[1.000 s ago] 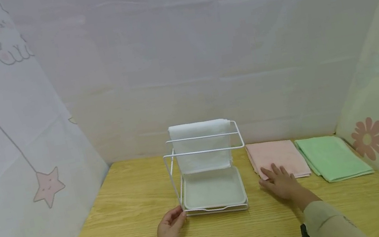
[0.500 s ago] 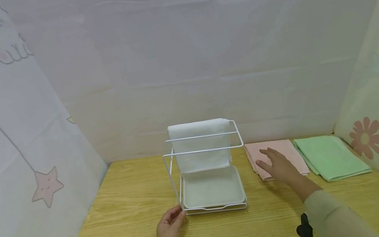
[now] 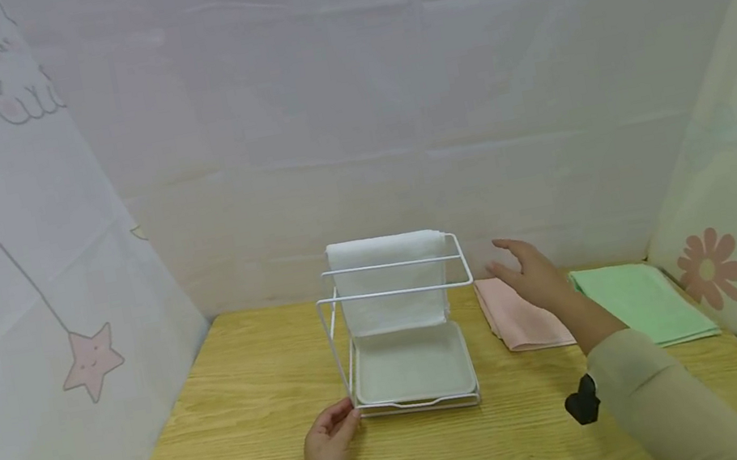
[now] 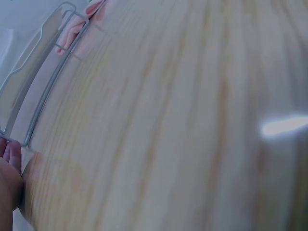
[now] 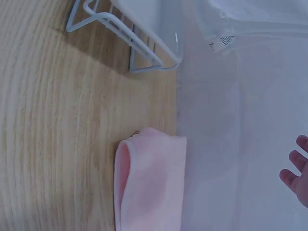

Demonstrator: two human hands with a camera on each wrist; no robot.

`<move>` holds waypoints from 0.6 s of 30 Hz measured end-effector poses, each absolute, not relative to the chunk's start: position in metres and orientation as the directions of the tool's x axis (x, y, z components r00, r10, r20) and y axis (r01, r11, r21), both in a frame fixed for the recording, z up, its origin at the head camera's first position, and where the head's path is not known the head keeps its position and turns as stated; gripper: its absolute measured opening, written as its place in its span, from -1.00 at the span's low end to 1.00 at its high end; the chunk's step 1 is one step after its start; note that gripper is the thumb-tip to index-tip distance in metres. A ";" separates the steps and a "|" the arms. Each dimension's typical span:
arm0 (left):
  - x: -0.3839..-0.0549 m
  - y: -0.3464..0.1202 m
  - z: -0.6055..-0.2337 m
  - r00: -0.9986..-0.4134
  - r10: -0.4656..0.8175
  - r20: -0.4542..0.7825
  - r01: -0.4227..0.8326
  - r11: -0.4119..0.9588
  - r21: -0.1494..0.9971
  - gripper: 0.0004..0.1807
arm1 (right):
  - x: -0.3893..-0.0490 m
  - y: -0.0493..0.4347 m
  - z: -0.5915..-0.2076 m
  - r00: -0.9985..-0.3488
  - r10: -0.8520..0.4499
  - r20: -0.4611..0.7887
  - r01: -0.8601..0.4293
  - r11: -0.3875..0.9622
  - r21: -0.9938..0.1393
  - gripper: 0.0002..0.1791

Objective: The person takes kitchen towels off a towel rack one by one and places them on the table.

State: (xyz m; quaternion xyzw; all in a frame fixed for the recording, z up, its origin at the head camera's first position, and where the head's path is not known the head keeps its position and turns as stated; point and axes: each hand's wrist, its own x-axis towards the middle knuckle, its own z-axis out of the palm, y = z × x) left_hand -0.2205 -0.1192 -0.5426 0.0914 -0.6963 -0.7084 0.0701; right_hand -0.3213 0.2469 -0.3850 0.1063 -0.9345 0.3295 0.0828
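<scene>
A white wire rack [image 3: 394, 292] stands on the wooden table with a pale tray [image 3: 411, 366] in its base. Over its rear bar hangs a folded white towel [image 3: 396, 314]. My left hand [image 3: 328, 448] pinches the rack's lower front left corner between thumb and fingers. Right of the rack, my right hand [image 3: 533, 279] is raised over a folded pink towel [image 3: 522, 325], fingers loosely spread and holding nothing. In the right wrist view, that pink towel [image 5: 154, 187] lies apart from the hand, whose fingertips show at the right edge.
A folded green towel [image 3: 648, 304] lies at the right of the table [image 3: 230, 452], partly behind the right forearm. Cloth walls with printed figures enclose the table at the back and sides. A black object [image 3: 582, 400] sits by the right sleeve.
My right hand has lifted from the pink towel's near edge and moved up and away toward the back. The left hand keeps its grip on the rack corner.
</scene>
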 end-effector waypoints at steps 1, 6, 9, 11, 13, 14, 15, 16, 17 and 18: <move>-0.220 -0.119 -0.542 -0.973 -0.228 -0.029 -0.025 -0.018 1.000 -0.65 | -0.321 0.246 -0.381 -0.962 -0.150 0.230 -0.261 0.758 -0.597 -0.26; -0.220 -0.119 -0.542 -0.973 -0.232 -0.015 -0.013 -0.010 1.000 -0.65 | -0.324 0.239 -0.362 -0.951 -0.165 0.260 -0.294 0.737 -0.609 -0.28; -0.219 -0.119 -0.542 -0.973 -0.230 -0.012 -0.010 -0.009 1.000 -0.64 | -0.325 0.233 -0.351 -0.954 -0.156 0.257 -0.287 0.725 -0.626 -0.26; -0.219 -0.119 -0.541 -0.973 -0.229 -0.010 -0.008 -0.007 1.000 -0.63 | -0.326 0.229 -0.344 -0.956 -0.151 0.253 -0.282 0.719 -0.636 -0.26; -0.219 -0.119 -0.541 -0.973 -0.229 -0.014 -0.013 -0.006 1.000 -0.62 | -0.327 0.224 -0.336 -0.958 -0.142 0.250 -0.275 0.711 -0.648 -0.26; -0.219 -0.119 -0.541 -0.973 -0.229 -0.017 -0.016 -0.004 1.000 -0.62 | -0.327 0.222 -0.332 -0.958 -0.141 0.250 -0.275 0.702 -0.658 -0.27; -0.219 -0.119 -0.541 -0.973 -0.229 -0.022 -0.021 -0.004 1.000 -0.62 | -0.327 0.220 -0.328 -0.959 -0.140 0.248 -0.274 0.694 -0.666 -0.28; -0.219 -0.119 -0.541 -0.974 -0.227 -0.023 -0.024 -0.002 1.000 -0.62 | -0.327 0.218 -0.324 -0.959 -0.139 0.248 -0.274 0.686 -0.674 -0.28; -0.218 -0.119 -0.542 -0.973 -0.228 -0.026 -0.027 0.000 1.000 -0.62 | -0.328 0.216 -0.320 -0.959 -0.140 0.247 -0.275 0.679 -0.681 -0.28; -0.218 -0.119 -0.542 -0.973 -0.229 -0.032 -0.032 -0.002 0.999 -0.63 | -0.328 0.214 -0.317 -0.959 -0.141 0.245 -0.274 0.673 -0.687 -0.29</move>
